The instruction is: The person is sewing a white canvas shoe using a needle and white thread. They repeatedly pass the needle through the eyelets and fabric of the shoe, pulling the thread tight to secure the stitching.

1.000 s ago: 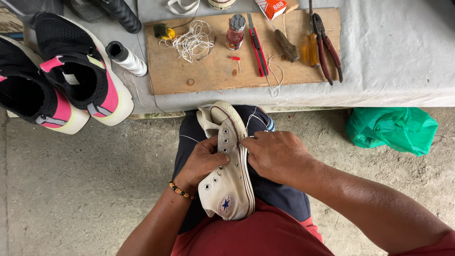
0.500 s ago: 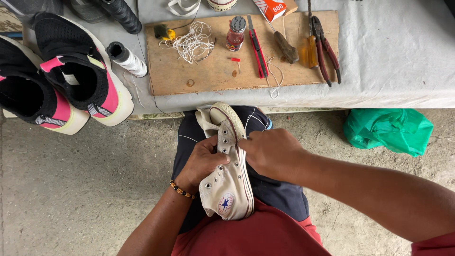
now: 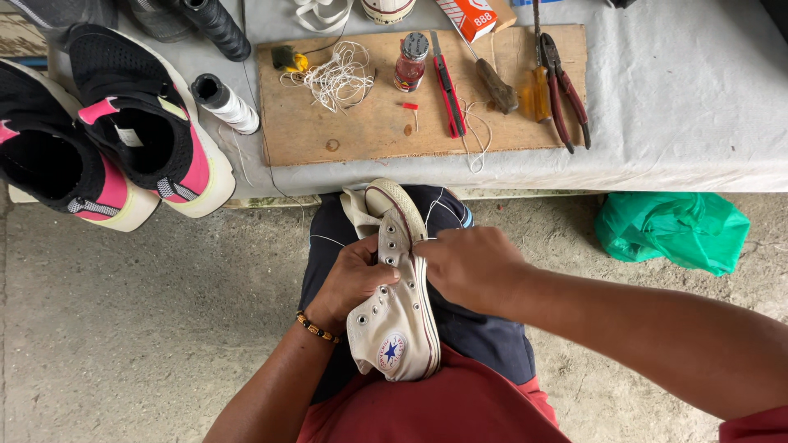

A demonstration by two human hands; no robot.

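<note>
A white high-top canvas sneaker point(image 3: 396, 324) with a round star patch lies on my lap, toe pointing toward the table. My left hand point(image 3: 351, 279) grips its eyelet side, fingers tucked into the opening. My right hand point(image 3: 469, 267) presses on the sole edge from the right, fingers closed against the shoe. A thin white thread runs across my dark shorts point(image 3: 476, 332) near the shoe.
A wooden board point(image 3: 369, 123) on the grey-covered table holds tangled white string point(image 3: 332, 78), a small bottle point(image 3: 410, 61), a red cutter point(image 3: 450, 86), an awl point(image 3: 492, 82) and pliers point(image 3: 562, 86). A pair of black-and-pink sneakers point(image 3: 135, 127) and a thread spool point(image 3: 226, 102) sit left. A green bag point(image 3: 673, 230) lies on the floor.
Both hands and the sneaker have hardly moved; my right hand has shifted slightly along the sole edge.
</note>
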